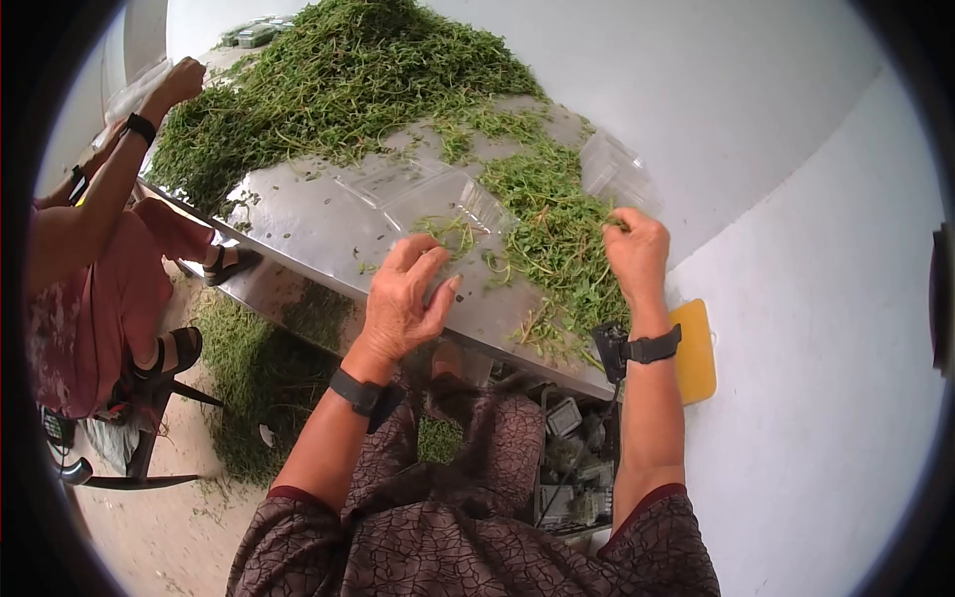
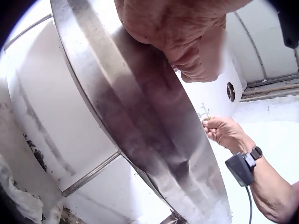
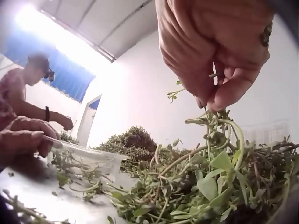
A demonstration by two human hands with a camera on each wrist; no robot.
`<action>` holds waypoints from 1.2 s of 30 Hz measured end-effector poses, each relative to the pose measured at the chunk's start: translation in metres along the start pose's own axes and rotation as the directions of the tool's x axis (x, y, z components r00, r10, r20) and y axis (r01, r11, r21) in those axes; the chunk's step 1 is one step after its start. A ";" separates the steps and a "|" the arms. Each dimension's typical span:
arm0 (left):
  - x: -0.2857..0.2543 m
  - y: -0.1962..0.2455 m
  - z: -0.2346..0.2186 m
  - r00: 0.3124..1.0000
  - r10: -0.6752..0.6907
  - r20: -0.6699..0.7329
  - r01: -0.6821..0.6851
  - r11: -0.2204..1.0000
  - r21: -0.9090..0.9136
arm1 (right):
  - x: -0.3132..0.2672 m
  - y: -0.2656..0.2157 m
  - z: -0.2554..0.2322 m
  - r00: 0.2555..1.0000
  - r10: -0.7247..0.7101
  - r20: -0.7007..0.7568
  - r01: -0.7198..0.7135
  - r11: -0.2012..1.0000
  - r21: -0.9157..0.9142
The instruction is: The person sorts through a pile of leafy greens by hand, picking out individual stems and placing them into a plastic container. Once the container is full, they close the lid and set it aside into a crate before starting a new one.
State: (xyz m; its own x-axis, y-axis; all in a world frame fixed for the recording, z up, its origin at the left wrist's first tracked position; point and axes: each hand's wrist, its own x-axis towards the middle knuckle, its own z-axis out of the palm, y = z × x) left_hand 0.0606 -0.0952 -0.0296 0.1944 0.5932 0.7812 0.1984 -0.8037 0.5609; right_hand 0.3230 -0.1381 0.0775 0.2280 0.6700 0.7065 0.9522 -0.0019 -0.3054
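Observation:
My right hand (image 1: 637, 254) is over the right side of a loose heap of leafy green stems (image 1: 557, 239), pinching a sprig between thumb and fingertips. In the right wrist view, that green sprig (image 3: 209, 122) hangs from the fingertips, its lower part among the other stems. My left hand (image 1: 403, 298) hovers at the table's near edge with fingers loosely bent and thumb apart, nothing visible between them. Just beyond it lies an open clear plastic clamshell box (image 1: 423, 189), with a few stems (image 1: 448, 234) at its near side.
A large mound of greens (image 1: 348, 80) covers the far part of the metal table (image 1: 298, 214). Another clear box (image 1: 617, 169) stands by the wall. Beside my right wrist is a yellow board (image 1: 696, 353). Below sits a crate of packed boxes (image 1: 572, 453). Another person (image 1: 99, 249) sits left.

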 end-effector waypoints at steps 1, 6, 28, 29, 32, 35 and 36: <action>0.000 0.000 0.000 1.000 -0.001 -0.001 0.001 1.000 0.001 | 0.005 -0.006 -0.005 1.000 -0.001 0.001 0.001 1.000 0.001; -0.001 -0.001 0.000 1.000 -0.003 0.003 0.003 1.000 -0.002 | 0.029 -0.055 -0.032 0.972 0.234 -0.028 -0.177 0.805 0.566; -0.001 0.001 0.000 1.000 0.002 -0.004 -0.002 1.000 -0.028 | -0.009 -0.069 0.017 0.923 0.127 0.364 -0.279 0.871 0.404; 0.000 0.001 0.000 1.000 0.005 -0.012 -0.006 1.000 -0.027 | -0.012 -0.067 0.015 0.900 0.132 0.415 -0.298 0.881 0.367; -0.001 0.001 0.001 1.000 0.000 -0.026 -0.001 0.999 -0.035 | -0.026 -0.065 0.015 0.909 0.124 0.398 -0.257 0.919 0.299; -0.001 0.000 0.001 0.999 -0.007 -0.033 0.005 0.998 -0.060 | -0.036 -0.071 0.011 0.919 0.098 0.382 -0.211 0.941 0.265; -0.001 -0.001 0.000 0.999 -0.008 -0.036 0.006 0.997 -0.077 | -0.037 -0.072 0.011 0.929 0.088 0.359 -0.188 0.949 0.252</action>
State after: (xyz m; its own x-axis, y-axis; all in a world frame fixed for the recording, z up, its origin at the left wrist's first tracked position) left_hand 0.0602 -0.0952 -0.0312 0.1576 0.5978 0.7860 0.1245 -0.8016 0.5848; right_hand 0.2434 -0.1547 0.0659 0.2227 0.8891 0.3999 0.8098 0.0597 -0.5837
